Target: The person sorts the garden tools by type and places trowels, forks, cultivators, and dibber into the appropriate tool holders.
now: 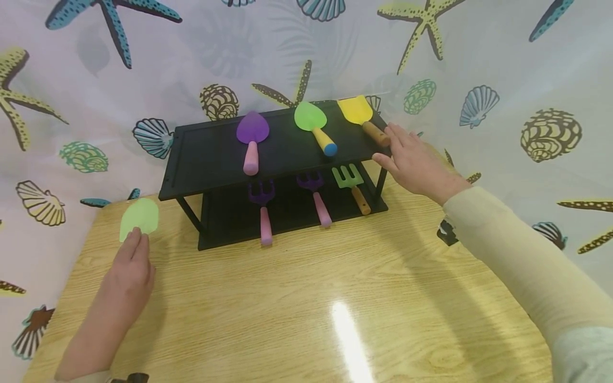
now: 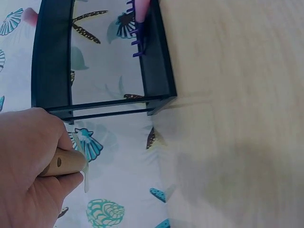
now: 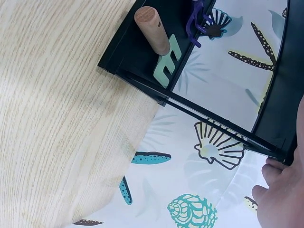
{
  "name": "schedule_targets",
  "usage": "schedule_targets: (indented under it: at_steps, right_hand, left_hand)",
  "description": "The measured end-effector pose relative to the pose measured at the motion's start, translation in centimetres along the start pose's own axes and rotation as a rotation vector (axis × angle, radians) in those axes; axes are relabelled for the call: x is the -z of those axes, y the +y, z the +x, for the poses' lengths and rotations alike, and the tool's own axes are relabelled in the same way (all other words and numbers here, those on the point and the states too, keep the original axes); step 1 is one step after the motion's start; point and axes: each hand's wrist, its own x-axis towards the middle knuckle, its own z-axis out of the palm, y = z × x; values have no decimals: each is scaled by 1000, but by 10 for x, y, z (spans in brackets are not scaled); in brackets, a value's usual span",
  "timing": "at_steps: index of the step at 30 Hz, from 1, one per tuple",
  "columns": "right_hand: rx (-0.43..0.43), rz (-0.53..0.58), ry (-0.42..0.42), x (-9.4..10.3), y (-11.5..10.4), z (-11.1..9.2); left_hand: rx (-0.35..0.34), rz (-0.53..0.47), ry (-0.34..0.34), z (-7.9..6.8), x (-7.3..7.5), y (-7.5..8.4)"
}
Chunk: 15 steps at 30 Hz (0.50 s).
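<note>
My left hand [image 1: 131,271] grips the wooden handle [image 2: 66,161] of a small hand shovel with a pale green blade [image 1: 140,215], held left of a black two-tier rack. On the upper shelf [image 1: 206,154] lie a purple trowel with a pink handle [image 1: 252,139], a green trowel with a yellow and blue handle [image 1: 313,125] and a yellow shovel with a wooden handle [image 1: 359,113]. My right hand [image 1: 416,162] is at the shelf's right end, fingers extended, with the yellow shovel's handle end right at its thumb and fingers. In the right wrist view its fingertips [image 3: 271,172] are beside the shelf corner.
On the lower shelf [image 1: 225,226] lie two purple forks with pink handles [image 1: 265,226] [image 1: 322,209] and a green fork with a wooden handle [image 1: 360,199]. Their handles point toward the front. The rack stands on a wooden table [image 1: 268,303] against a shell-patterned cloth [image 1: 335,53].
</note>
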Motion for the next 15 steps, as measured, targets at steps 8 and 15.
schedule_targets:
  at_steps: [8, 15]
  right_hand:
    - [-3, -5, 5, 1, 3, -1]
    - [0, -7, 9, 0, 4, -1]
  left_hand:
    - [16, 10, 0, 28, 7, -10]
    - [-110, 119, 41, 55, 14, -16]
